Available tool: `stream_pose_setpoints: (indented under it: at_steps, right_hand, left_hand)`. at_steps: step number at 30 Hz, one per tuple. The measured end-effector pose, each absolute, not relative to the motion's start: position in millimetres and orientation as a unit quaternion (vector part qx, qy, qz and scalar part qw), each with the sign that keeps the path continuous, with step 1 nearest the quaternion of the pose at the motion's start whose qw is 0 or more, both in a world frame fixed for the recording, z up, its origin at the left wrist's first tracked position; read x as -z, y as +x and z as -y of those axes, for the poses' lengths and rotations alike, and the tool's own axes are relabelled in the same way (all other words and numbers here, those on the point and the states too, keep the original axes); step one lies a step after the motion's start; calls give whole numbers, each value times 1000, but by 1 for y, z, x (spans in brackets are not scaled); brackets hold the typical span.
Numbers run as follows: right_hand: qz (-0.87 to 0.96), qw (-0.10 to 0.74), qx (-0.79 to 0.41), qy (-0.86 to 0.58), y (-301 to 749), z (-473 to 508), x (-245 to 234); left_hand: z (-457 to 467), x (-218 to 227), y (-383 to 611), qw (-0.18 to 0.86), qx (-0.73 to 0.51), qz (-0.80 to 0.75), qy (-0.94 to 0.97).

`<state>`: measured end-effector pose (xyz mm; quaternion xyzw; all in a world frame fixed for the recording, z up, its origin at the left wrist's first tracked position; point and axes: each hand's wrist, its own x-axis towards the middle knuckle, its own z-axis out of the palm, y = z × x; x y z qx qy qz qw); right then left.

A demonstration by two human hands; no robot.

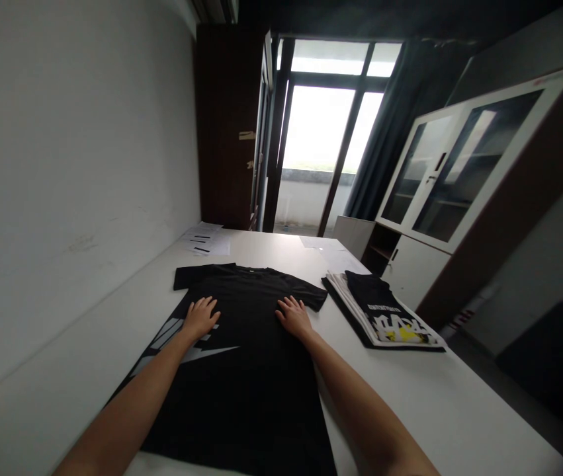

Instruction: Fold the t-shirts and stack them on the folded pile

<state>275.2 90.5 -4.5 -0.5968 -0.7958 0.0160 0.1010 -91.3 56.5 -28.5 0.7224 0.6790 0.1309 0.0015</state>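
A black T-shirt (pixel 246 344) with a white printed graphic lies spread flat on the white table (pixel 410 396), collar at the far end, sleeves out to both sides. My left hand (pixel 200 317) rests palm down on the shirt's left chest, fingers stretched out. On the shirt's right chest, close to the right sleeve, my right hand (pixel 293 315) lies flat with its fingers spread. Neither hand holds anything.
A stack of folded shirts (pixel 385 314), the top one black with white and yellow print, sits on the table to the right. Papers (pixel 204 239) lie at the far left corner by the wall. A glass-door cabinet (pixel 460 178) stands right; a bright balcony door (pixel 321 145) is ahead.
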Motion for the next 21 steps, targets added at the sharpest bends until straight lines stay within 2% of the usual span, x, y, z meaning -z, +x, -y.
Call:
stream_pose_setpoints:
  at_steps: [13,21]
  right_hand:
    - [768,121,-30,-628,289,-104,11]
    - [636,171,24,-752,330,-114,8]
  left_hand:
    - [-53,23,-90,13,-126,-684,719]
    - [-55,28,-92,5,-130,-680,721]
